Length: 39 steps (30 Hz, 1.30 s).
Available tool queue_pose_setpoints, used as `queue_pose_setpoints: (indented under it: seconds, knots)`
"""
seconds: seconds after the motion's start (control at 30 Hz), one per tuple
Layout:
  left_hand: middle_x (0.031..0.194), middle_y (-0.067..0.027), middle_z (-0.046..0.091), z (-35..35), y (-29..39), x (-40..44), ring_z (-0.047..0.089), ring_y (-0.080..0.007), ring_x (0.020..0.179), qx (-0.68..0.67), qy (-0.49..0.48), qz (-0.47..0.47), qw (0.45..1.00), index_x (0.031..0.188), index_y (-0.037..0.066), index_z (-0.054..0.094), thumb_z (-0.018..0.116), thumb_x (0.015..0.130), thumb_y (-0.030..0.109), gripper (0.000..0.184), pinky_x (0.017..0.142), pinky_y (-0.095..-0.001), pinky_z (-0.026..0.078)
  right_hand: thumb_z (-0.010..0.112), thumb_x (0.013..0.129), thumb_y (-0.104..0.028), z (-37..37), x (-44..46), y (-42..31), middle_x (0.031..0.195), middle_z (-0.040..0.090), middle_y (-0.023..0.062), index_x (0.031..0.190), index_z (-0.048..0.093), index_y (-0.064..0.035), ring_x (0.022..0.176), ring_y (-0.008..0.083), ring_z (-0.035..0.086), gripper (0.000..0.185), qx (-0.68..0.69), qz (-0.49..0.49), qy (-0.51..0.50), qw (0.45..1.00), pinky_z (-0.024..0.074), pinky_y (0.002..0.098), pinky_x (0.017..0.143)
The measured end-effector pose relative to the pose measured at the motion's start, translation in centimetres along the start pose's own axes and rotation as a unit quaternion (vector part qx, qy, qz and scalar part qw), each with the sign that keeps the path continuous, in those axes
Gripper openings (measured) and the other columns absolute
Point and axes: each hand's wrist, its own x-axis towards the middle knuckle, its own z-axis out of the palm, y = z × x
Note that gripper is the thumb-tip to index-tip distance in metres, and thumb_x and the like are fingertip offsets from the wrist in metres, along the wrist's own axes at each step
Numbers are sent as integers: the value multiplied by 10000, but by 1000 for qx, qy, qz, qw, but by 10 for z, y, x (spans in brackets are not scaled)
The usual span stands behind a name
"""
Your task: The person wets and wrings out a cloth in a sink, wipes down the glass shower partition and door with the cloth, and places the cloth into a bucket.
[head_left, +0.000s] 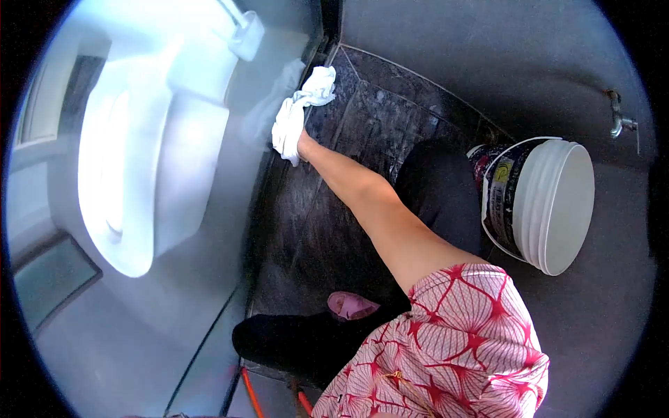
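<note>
My right hand is at the end of my outstretched arm, low by the foot of a glass panel. It grips a crumpled white cloth, which covers most of the fingers. The cloth lies against the panel's lower edge, and its loose end trails over the dark floor. A pale reflection of the cloth shows in the glass. My left hand is out of view.
Beyond the glass stands a white toilet. A white-rimmed paint bucket with a wire handle sits at the right, near a metal wall tap. A pink slipper shows beside my dark-clothed leg. Orange-red strips lie at the bottom.
</note>
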Motion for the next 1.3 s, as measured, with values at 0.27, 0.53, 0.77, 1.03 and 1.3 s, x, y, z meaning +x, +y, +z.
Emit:
queue_pose_setpoints:
  seconds: [0.27, 0.53, 0.77, 1.03, 1.3]
  knots:
    - [1426, -284, 49, 3, 0, 12, 29, -432, 1319, 16, 14, 23, 1000, 1378, -26, 136, 302, 872, 582, 808, 1040, -581, 72, 717, 489, -489, -22, -43, -68, 837, 636, 65, 824, 695, -149, 861, 314, 565, 478, 8, -104, -55, 993, 416, 542, 733]
    - [1354, -384, 110, 46, 43, 6, 117, -483, 1284, 5, 57, -16, 998, 1349, -68, 178, 318, 864, 601, 838, 1023, -580, 155, 688, 557, -417, -3, -23, -83, 912, 636, 33, 881, 691, -188, 833, 254, 578, 397, -12, -308, -137, 941, 426, 472, 657]
    - [1333, -417, 103, 64, 4, -16, 130, -506, 1269, -17, 54, -45, 997, 1328, -118, 158, 296, 872, 592, 855, 1016, -586, 180, 683, 555, -441, -44, -36, -142, 926, 637, 41, 894, 690, -183, 847, 275, 579, 426, 28, -177, -134, 975, 434, 447, 673]
    - [1351, -372, 119, 62, -3, -1, 127, -476, 1281, -2, 93, 17, 996, 1329, -80, 192, 343, 854, 542, 797, 1022, -575, 163, 641, 599, -407, -19, -59, -213, 945, 643, 41, 954, 659, -174, 892, 263, 601, 424, 130, -281, -114, 944, 436, 463, 680]
    - [1369, -326, 135, 98, 8, 8, 125, -447, 1292, -31, 91, 45, 994, 1330, -42, 225, 391, 836, 492, 746, 1029, -565, 147, 601, 598, -306, -80, -60, -194, 787, 652, -21, 745, 633, -242, 755, 192, 632, 164, 185, -303, 29, 934, 445, 362, 562]
